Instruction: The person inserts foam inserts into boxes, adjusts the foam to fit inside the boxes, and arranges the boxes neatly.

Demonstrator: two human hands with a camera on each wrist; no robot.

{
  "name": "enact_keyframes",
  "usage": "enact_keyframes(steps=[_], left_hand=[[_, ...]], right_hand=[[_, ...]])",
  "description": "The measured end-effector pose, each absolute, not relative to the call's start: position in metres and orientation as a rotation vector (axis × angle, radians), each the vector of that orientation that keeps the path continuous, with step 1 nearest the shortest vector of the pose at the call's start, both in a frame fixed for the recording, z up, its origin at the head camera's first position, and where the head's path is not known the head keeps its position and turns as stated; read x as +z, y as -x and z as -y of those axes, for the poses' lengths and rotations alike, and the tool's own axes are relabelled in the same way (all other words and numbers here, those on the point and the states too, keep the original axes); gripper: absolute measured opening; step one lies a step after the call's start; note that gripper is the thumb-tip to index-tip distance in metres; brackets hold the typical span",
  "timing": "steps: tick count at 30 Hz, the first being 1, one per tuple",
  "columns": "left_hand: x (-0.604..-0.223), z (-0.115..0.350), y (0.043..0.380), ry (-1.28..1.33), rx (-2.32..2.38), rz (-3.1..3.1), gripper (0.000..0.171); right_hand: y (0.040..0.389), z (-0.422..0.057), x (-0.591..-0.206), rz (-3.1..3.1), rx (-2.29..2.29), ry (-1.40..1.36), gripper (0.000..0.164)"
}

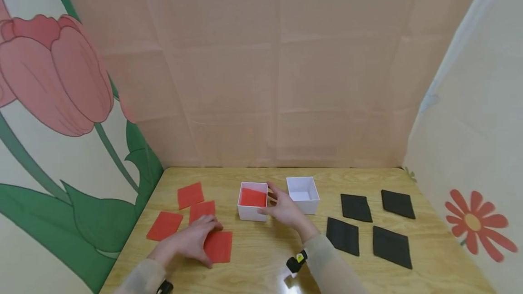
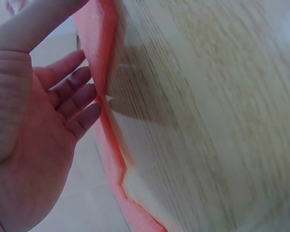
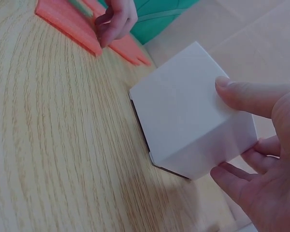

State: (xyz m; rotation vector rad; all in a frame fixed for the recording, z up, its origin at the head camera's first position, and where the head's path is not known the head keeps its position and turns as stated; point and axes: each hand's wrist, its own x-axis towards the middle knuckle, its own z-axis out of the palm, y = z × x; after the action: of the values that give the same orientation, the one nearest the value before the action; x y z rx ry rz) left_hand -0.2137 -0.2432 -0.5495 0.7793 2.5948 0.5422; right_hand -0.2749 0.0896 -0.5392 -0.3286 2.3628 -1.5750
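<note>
Wood table (image 1: 261, 262) carries everything. My read of the step: left hand (image 1: 189, 242) is going for a red square (image 1: 220, 249) while right hand (image 1: 285, 208) steadies a white box (image 1: 252, 213). Next move calls for left thumb and fingers to come together on an edge of that square, then lift; it's thin and lies flat, so getting under it is the fiddly bit.

Left pose: palm down over the square's left part, thumb on the body side, fingers forward and slightly bent, thumb well apart from them. Grip spread, not pinching; can't tell if the tips bear on the square. Right pose: arm reaching forward, thumb on the box's near wall, other fingers round its right side, so it's pinching the box.

Held box is upright, ahead and right of the left hand, with red sheet (image 1: 252, 198) inside; can't count layers. Second box (image 1: 307, 207) sits just past the right hand, on its right. Four black squares (image 1: 392, 245) lie right of the right hand. Three more red squares (image 1: 165, 226) lie beyond and left of the left fingers.
</note>
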Motion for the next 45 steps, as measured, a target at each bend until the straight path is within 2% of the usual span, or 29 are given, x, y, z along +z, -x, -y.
enact_keyframes(steps=[19, 38, 45], left_hand=[[-0.5484, 0.2460, 0.2136, -0.786, 0.515, -2.592, 0.081], [-0.5455, 0.2426, 0.2144, -0.738, 0.516, -2.586, 0.086], [-0.5439, 0.2435, 0.2151, -0.797, 0.543, -2.613, 0.085]], right_hand=[[0.2726, -0.0890, -0.5381, -2.359, -1.583, 0.334, 0.106], [0.2714, -0.0900, -0.5382, -2.360, -1.579, 0.321, 0.106], [0.2711, -0.0895, -0.5370, -2.358, -1.581, 0.321, 0.106]])
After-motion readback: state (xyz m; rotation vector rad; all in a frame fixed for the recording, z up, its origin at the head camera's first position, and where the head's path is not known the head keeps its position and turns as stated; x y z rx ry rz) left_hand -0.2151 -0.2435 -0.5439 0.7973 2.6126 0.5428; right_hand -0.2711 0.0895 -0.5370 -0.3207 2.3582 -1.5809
